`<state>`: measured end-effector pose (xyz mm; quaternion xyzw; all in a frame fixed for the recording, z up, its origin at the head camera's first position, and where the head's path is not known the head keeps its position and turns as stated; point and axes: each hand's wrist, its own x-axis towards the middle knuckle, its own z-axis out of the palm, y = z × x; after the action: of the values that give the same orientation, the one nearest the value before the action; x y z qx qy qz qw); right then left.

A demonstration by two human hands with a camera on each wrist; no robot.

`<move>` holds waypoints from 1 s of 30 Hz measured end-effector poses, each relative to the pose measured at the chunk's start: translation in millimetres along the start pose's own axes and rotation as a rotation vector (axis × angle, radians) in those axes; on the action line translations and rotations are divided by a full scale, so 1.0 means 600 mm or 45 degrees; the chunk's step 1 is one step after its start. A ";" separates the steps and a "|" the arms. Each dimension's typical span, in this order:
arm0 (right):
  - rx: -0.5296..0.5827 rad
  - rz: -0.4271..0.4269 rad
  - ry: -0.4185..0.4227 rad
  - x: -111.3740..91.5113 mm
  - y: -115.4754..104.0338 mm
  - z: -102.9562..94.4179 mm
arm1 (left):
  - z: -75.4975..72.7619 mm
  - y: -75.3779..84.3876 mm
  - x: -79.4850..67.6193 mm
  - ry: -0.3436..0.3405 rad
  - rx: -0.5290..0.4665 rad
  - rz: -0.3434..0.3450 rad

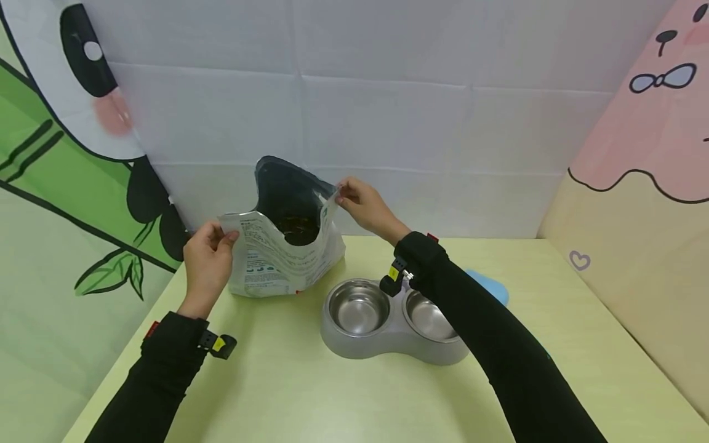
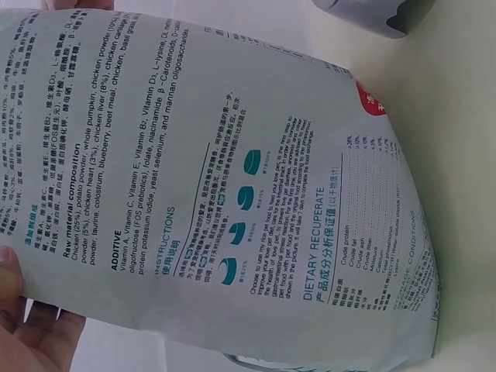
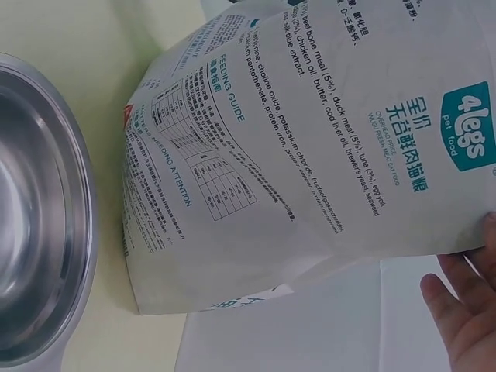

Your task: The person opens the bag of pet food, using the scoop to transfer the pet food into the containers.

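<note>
A white bag of pet food (image 1: pixel 277 264) stands upright on the table with its mouth spread wide. Dark brown contents (image 1: pixel 299 230) show inside, against a dark grey lining. My left hand (image 1: pixel 206 261) pinches the left corner of the bag's rim between thumb and fingers. The opposite corner is pinched by my right hand (image 1: pixel 365 206). Printed text covers the bag's side (image 2: pixel 225 186) in the left wrist view, where part of the left hand (image 2: pixel 31 333) shows at the lower left. The right wrist view shows a "4legs pet food" label (image 3: pixel 468 126) beside the right hand (image 3: pixel 465 310).
A grey double feeder (image 1: pixel 354 349) with two steel bowls (image 1: pixel 359 307) sits right of the bag; my right forearm partly covers it. Behind that arm lies a light blue object (image 1: pixel 490 286), partly hidden. A white cloth backdrop (image 1: pixel 388 123) rises along the back edge of the yellow table (image 1: pixel 266 381).
</note>
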<state>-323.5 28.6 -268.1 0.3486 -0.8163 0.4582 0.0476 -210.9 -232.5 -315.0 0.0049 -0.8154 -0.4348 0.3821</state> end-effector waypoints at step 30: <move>0.044 0.006 -0.054 -0.023 -0.022 0.004 | -0.019 0.002 -0.022 -0.004 0.043 -0.018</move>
<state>-304.4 29.6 -265.4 0.3570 -0.8098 0.4650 0.0232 -194.0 -235.4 -318.7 0.0166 -0.8231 -0.4237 0.3777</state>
